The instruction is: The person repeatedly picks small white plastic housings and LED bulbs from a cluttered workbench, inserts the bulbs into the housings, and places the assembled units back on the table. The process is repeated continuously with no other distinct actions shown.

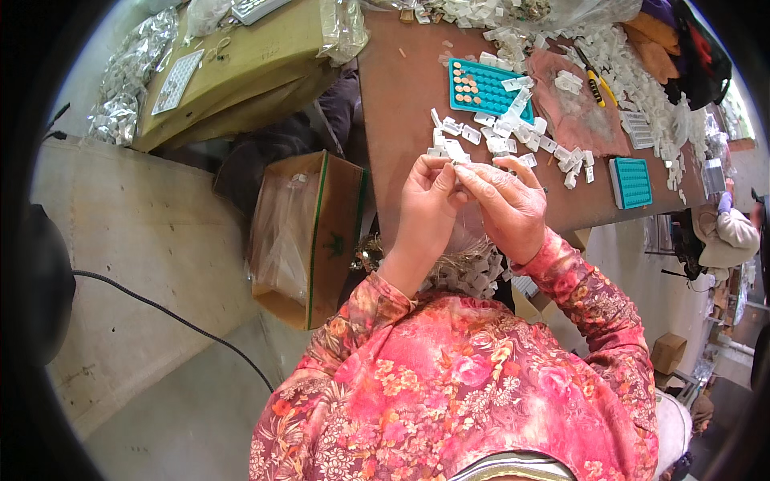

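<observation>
My left hand point(429, 208) and my right hand point(511, 207) meet over the near edge of the brown table, fingertips pinched together. Between them is a small white card-like piece point(455, 151), its lower end covered by the fingers. Whether anything else is in the pinch is too small to make out. Just beyond my fingers lies a loose spread of similar small white pieces point(501, 144). Past these, a teal tray point(513, 103) of small compartments holds several round copper-coloured bits point(465, 84) at its left side, with white pieces over its right edge.
A pink cloth point(573, 108) carries yellow-handled pliers point(595, 86). Right of it are a second teal tray point(634, 183) and a large heap of white pieces point(658, 104). An open cardboard box point(317, 240) with plastic lining stands left, below a covered table point(265, 60).
</observation>
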Motion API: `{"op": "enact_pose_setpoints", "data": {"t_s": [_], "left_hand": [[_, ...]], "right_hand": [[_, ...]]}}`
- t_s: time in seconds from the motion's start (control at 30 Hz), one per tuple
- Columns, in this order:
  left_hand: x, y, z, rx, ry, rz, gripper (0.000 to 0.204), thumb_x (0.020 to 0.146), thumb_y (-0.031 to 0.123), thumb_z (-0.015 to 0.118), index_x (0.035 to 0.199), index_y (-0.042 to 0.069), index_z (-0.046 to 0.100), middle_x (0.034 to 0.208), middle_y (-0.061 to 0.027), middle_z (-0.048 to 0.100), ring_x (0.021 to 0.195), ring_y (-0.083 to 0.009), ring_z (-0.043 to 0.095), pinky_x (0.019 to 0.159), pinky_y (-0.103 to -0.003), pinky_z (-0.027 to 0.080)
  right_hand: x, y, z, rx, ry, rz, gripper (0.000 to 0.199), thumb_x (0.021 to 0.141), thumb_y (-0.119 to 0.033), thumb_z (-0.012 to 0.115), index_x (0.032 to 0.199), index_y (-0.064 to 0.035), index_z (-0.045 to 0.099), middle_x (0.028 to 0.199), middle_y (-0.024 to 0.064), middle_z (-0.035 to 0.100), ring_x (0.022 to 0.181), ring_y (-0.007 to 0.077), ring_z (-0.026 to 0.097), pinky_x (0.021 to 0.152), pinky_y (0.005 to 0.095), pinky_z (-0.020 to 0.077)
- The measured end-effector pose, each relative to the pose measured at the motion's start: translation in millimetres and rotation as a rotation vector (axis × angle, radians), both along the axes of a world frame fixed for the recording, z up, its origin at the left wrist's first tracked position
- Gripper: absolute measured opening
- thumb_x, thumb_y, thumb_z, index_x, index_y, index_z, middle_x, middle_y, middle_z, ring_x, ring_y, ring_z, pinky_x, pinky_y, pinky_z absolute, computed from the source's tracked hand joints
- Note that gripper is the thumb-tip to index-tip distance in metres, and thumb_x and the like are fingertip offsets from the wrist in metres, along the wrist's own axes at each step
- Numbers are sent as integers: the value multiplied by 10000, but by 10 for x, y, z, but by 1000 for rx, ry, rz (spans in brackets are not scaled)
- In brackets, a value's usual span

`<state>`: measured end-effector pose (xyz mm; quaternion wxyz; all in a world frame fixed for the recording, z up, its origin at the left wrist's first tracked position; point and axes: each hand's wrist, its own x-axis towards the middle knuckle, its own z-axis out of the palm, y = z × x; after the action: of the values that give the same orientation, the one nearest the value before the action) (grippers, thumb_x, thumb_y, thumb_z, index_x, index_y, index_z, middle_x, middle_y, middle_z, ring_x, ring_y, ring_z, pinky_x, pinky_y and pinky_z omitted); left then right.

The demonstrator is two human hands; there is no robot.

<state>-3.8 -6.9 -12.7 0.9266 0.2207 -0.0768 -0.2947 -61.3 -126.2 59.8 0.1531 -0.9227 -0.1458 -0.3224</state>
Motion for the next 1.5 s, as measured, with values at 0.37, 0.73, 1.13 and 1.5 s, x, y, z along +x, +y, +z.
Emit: {"op": "enact_pose_setpoints", "data": {"t_s": [0.37,0.73,1.13,1.5], "left_hand": [[-77,69,242,-44,29,-316,251,965,166,600,1172,28,564,1083,-38,637,948,-123,601,733,-245,487],[-173,61,545,111,174,-192,227,989,207,561,1137,35,571,1038,-26,624,878,-89,591,755,-236,493],[-163,158,483,174,350,-308,210,1004,245,528,1149,104,584,1069,21,619,960,-79,578,820,-263,476],[-4,193,309,130,264,-274,205,966,90,574,1165,39,571,1075,-46,637,950,-133,633,677,-179,523]], "right_hand": [[-22,-341,340,1223,837,5,254,933,-208,650,1090,-9,649,899,-8,645,683,37,552,626,203,455],[-132,-138,216,233,37,-8,279,753,-141,751,1025,-88,715,970,85,694,838,260,675,734,351,544],[-41,-288,39,-19,-20,201,341,755,-116,706,1073,-12,642,982,83,644,810,239,664,687,343,549],[-149,-339,121,163,110,36,337,770,-220,746,1074,-97,670,1003,75,677,891,253,670,753,355,545]]}}
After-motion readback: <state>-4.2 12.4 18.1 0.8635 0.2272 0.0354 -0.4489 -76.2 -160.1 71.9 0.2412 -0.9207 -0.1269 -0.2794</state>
